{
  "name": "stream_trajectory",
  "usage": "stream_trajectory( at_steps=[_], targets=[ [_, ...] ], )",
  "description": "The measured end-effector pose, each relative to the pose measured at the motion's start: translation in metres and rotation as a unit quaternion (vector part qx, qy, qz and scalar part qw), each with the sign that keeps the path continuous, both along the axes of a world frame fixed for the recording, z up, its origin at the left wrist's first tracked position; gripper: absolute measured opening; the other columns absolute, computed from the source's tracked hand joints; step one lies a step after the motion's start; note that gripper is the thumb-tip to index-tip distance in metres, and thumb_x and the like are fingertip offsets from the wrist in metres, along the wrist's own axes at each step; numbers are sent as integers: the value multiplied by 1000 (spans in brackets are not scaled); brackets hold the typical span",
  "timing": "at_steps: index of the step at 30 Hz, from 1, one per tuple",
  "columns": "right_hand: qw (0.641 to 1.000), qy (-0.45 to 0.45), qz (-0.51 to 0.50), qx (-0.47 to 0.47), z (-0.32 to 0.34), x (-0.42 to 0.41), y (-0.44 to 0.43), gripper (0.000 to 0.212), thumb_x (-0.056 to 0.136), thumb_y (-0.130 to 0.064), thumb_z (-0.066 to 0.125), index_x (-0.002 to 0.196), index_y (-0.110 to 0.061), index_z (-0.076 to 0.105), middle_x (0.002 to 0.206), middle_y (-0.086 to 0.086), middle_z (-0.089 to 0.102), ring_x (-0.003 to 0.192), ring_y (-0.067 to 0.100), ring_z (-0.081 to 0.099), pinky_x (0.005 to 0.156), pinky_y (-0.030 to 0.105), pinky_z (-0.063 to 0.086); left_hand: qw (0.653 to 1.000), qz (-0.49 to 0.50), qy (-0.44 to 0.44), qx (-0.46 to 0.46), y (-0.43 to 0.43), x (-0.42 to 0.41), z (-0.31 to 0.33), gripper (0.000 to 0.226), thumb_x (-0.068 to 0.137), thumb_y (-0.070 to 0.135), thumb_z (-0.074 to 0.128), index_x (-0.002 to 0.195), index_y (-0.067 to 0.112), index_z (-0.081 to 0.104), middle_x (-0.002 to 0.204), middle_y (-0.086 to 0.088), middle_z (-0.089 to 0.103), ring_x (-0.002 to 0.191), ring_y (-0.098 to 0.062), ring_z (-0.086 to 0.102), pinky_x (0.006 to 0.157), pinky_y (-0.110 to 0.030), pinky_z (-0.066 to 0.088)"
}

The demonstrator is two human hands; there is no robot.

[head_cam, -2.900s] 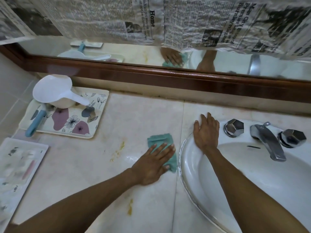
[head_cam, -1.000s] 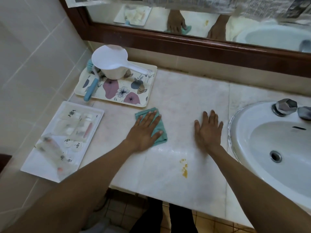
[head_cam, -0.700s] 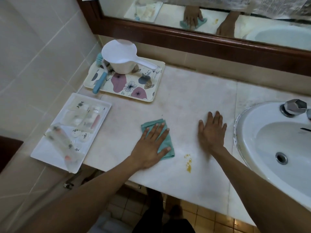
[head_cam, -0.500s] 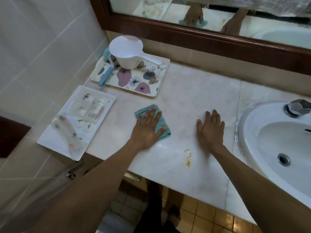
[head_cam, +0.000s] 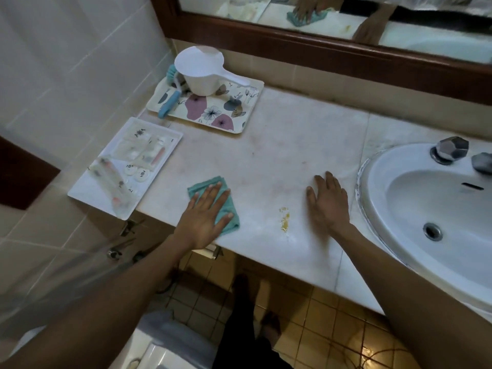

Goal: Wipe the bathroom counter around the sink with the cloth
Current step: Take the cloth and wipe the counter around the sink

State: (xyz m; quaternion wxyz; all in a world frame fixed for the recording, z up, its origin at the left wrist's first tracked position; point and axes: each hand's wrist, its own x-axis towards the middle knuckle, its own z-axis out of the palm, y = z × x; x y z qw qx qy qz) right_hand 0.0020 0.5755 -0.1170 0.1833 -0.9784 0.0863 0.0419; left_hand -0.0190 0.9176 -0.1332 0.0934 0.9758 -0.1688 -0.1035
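**Wiping reaches the counter's front-left edge, stain not yet touched**

Pressing flat under the left hand point(head_cam: 205, 217), the teal cloth point(head_cam: 227, 209) lies folded on the counter point(head_cam: 279, 155) near its front edge, its corners showing past the fingertips and beside the thumb. The fingers are spread and laid flat on the cloth, pinning it by palm pressure and not clamped round it. Half a second ago the cloth sat farther back on the counter; it has since been drawn toward the front edge, and over the last second it has gone back and forth along that line. I judge this to be repeated strokes over the left stretch of the counter.

To the thumb side of that hand, well clear of the cloth, a small yellow stain point(head_cam: 284, 221) is unwiped; it has been in the same place throughout these strokes, so the job there is still to do. Beyond it the right hand point(head_cam: 328, 201) rests palm down, fingers lightly spread, holding nothing, between the stain and the sink point(head_cam: 372, 182).

Past the left fingertips stands a flowered tray point(head_cam: 213, 113) with a white scoop point(head_cam: 202, 70) and a blue brush point(head_cam: 167, 102); on the little-finger side a white tray point(head_cam: 87, 190) of small packets overhangs the counter's end, close enough for a wide stroke to nudge.
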Motion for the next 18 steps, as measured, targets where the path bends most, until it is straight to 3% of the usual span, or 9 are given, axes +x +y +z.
stream_trajectory(
  at_steps=[5,7,9,13,18],
  targets=[
    [1000,3,14,17,3,-17,-9,50,102,-37,36,144,-10,41,158,16,28,146,32,27,117,48,26,968,240,39,-53,-93,22,3,81,100,68,14,163,20,3,171,-8,-3,157,-25,-7,124,-48,-11],
    [999,5,18,26,5,-22,-12,49,102,-36,37,143,-10,43,158,16,29,146,32,28,116,46,27,973,223,33,-54,-116,13,7,88,96,75,14,163,19,5,171,-6,-1,157,-26,-6,122,-47,-13],
    [999,10,22,35,6,-27,-17,46,102,-36,37,141,-11,45,158,15,31,144,32,30,114,44,29,992,123,14,-21,-114,-10,4,87,95,76,16,163,22,6,171,-4,-1,157,-25,-5,123,-47,-10],
    [998,6,38,39,6,-37,-29,45,100,-40,35,132,-14,50,152,14,39,136,33,41,103,44,41,999,6,-2,-35,-58,-25,-4,69,101,65,13,162,33,10,170,3,2,157,-18,-3,126,-49,5],
    [998,23,13,58,6,-49,-37,63,91,-57,21,129,-15,51,145,10,45,128,31,48,99,45,45,988,146,27,-52,-71,13,1,59,107,52,18,162,34,7,171,-1,-1,157,-21,-5,124,-46,-6]
  ],
)
